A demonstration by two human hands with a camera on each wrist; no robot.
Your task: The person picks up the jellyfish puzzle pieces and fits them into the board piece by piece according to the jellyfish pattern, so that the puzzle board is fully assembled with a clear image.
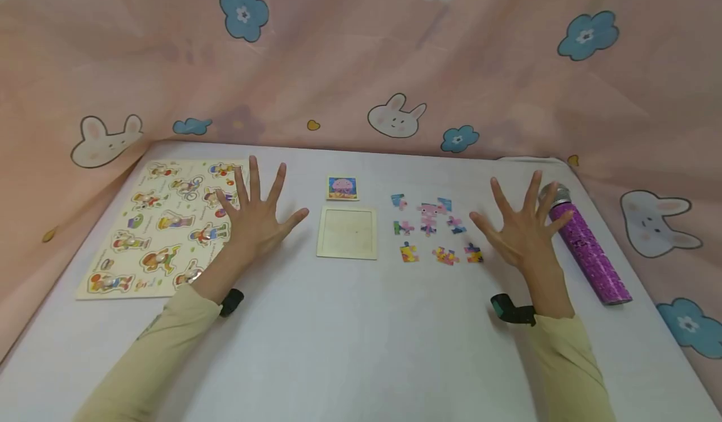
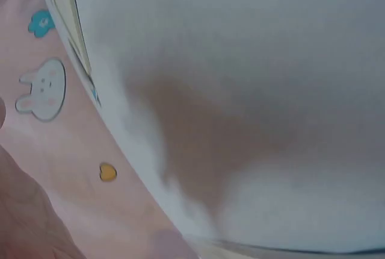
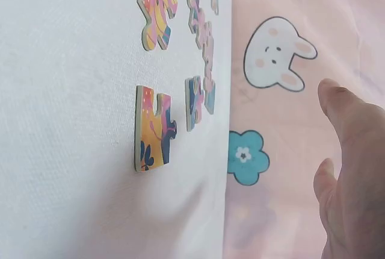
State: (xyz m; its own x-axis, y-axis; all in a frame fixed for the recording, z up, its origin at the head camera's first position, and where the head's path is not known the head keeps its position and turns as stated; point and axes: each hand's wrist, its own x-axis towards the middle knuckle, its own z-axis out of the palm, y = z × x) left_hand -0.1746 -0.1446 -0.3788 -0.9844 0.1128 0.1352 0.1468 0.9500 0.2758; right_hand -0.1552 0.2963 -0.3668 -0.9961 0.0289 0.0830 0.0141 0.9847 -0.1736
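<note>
My left hand [image 1: 254,227] is raised with its fingers spread, partly over the right side of a wooden peg puzzle board [image 1: 126,221]. It holds nothing. The right hand [image 1: 521,234] is spread in the same way, between loose jigsaw pieces [image 1: 445,256] and a glittery purple tube [image 1: 589,253], and is also bare. Its fingertips overlap the tube's silver top in the head view. Between the hands lie a square wooden puzzle frame [image 1: 346,256] and a small picture card [image 1: 342,188] above it. In the right wrist view a yellow-orange jigsaw piece [image 3: 153,129] lies nearest the hand.
A white cloth [image 1: 338,347] covers the table. Behind and beside it hangs a pink curtain [image 1: 316,64] printed with rabbits and flowers. Dark wrist cameras [image 1: 513,310] are strapped at both cuffs. The left wrist view is mostly cloth and a blurred shadow.
</note>
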